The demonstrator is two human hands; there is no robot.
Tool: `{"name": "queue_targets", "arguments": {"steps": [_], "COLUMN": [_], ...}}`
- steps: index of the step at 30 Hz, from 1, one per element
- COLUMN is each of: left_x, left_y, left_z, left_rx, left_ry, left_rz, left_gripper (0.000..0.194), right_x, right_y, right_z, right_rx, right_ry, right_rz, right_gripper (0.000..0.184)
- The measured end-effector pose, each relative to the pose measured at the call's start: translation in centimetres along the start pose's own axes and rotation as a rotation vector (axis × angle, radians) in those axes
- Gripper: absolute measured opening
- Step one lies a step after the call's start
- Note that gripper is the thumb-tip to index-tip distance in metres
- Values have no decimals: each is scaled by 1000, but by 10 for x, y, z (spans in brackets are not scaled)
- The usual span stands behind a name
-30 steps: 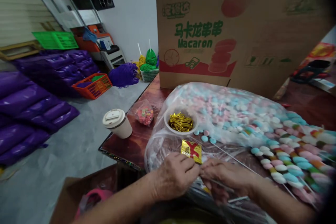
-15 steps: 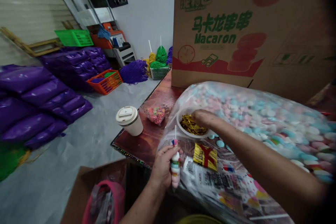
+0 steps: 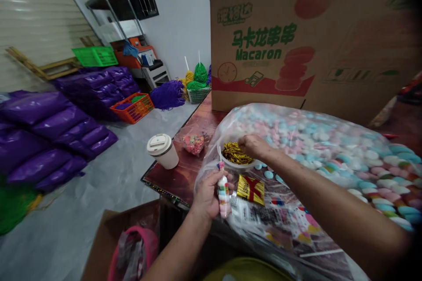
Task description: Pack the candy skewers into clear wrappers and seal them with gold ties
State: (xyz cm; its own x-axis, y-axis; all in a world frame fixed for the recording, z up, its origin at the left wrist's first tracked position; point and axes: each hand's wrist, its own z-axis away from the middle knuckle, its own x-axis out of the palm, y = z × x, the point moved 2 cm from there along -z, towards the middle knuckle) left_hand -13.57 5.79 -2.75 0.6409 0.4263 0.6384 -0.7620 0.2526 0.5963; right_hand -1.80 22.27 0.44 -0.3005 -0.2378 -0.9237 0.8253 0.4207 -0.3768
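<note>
Left hand [image 3: 208, 192]: closed round the wrapped skewer [image 3: 224, 198], low centre of the frame.
Right hand [image 3: 255, 145]: fingertips down at the white bowl [image 3: 239, 167] and its gold ties [image 3: 234, 153], centre of the frame; too hidden to tell whether gripping a tie or only touching.
Wrapped skewer: held nearly upright, just below the bowl in the frame, bare white stick [image 3: 220, 153] uppermost.
Done, by appearance: threaded with sweets, sleeved in clear wrap, gathered at a pink-and-blue neck [image 3: 221, 166].
Left, probably: securing of that neck, with no gold visible round it.
Threaded sweets [image 3: 391, 180]: heaped at the right edge, below mid-height; apparently unwrapped, so perhaps more of the same.
Clear bag [image 3: 280, 125]: right of centre, full of loose pastel pieces.
Carton [image 3: 260, 83]: upper right, printed in green with "马卡龙串串" and "Macaron"; outlined characters above, too unclear to read surely; handling symbols farther right.
Gold packet [image 3: 251, 189]: below the bowl, red-marked, seemingly lettered "TWIST", remainder illegible.
White label [image 3: 242, 209]: lower centre, dark print, too blurred to read.
</note>
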Motion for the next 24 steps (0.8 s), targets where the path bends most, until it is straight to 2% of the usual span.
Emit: {"name": "queue_targets", "arguments": {"steps": [7, 10, 14, 20, 24], "left_x": [-4, -6, -3, 18, 39], "left_y": [4, 4, 8, 16, 19], "left_z": [-6, -9, -13, -21, -19], "left_rx": [2, -7, 53, 160, 233], "left_ry": [43, 56, 39, -16, -108], "left_rz": [18, 19, 1, -44, -35], "left_gripper": [18, 18, 20, 25, 26], "right_x": [9, 12, 12, 7, 5], "right_y": [-2, -3, -7, -15, -23], "right_z": [-1, 1, 2, 8, 35], "right_rx": [156, 227, 228, 128, -22], "right_ry": [-143, -206, -241, -123, 24], "right_rz": [-196, -315, -483, -647, -635], "right_gripper": [26, 24, 21, 10, 10]}}
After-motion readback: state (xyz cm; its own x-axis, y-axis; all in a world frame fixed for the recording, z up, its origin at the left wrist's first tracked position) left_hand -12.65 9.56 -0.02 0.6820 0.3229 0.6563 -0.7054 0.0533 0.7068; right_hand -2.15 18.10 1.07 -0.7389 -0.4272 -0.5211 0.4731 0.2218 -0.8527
